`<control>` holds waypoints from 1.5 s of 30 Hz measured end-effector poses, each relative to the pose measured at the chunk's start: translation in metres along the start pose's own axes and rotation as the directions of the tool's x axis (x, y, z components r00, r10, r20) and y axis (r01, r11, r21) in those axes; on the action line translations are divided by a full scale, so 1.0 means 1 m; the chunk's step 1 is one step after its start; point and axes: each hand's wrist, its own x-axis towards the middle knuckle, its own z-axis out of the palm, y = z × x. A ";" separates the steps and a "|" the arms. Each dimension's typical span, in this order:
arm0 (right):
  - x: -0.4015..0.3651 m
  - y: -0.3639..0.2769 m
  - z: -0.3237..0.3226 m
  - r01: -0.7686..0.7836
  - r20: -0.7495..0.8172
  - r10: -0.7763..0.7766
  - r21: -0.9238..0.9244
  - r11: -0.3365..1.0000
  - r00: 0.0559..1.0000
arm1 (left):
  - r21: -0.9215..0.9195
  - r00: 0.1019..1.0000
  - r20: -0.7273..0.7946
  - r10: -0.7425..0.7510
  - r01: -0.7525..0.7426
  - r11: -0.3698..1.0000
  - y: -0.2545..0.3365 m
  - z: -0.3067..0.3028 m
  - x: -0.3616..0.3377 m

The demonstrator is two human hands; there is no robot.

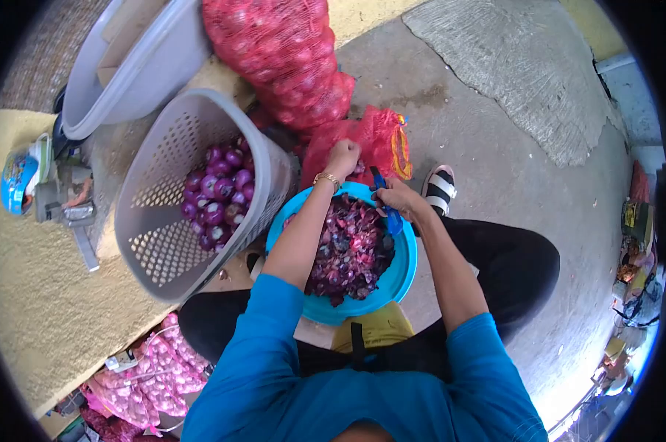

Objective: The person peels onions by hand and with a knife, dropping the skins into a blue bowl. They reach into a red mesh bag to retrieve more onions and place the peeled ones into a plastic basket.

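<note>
- Red mesh bag (pixel 383 138) is lying open on the concrete floor (pixel 495 169), just beyond the far rim of the blue basin (pixel 403 272) and right below the large red sack (pixel 285 55).
- The left hand (pixel 342 157) is reaching over the basin and into the mouth of the red mesh bag, its fingers curling downward; whether they are clasping anything inside is not possible to tell.
- A gold bracelet (pixel 326 178) is sitting on that wrist.
- The right hand (pixel 397 197) is hovering over the far right edge of the basin, fingers pressing closed around the handle of a blue knife (pixel 387 202), which is pointing down toward the basin.
- The blue basin is resting on the person's lap and is holding a heap of purple onion skins (pixel 348 254).
- A grey basket (pixel 163 236) is leaning tilted beside the basin on the person's left, touching its rim, with peeled purple onions (pixel 219 191) gathering in its lower side.
- A grey tub (pixel 138 66) is standing behind the basket, beside the large red sack.
- A striped sandal (pixel 440 190) is showing on the floor just past the right hand.
- Pink mesh bags (pixel 163 365) are lying low on the person's left, near the knee.
</note>
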 end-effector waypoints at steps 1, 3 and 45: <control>-0.001 0.006 -0.001 0.019 -0.181 -0.005 0.076 0.997 0.984 | 0.281 0.995 0.086 -0.042 0.016 0.960 -0.020 0.006 0.025; 0.009 0.024 -0.008 0.027 -0.235 0.003 0.122 0.992 0.972 | 0.452 0.987 -0.011 -0.163 0.150 0.879 -0.039 0.028 0.056; -0.189 -0.128 0.122 0.636 0.290 -0.573 -0.460 0.620 0.767 | -0.792 0.835 -0.357 0.419 -0.508 0.337 0.008 -0.030 -0.356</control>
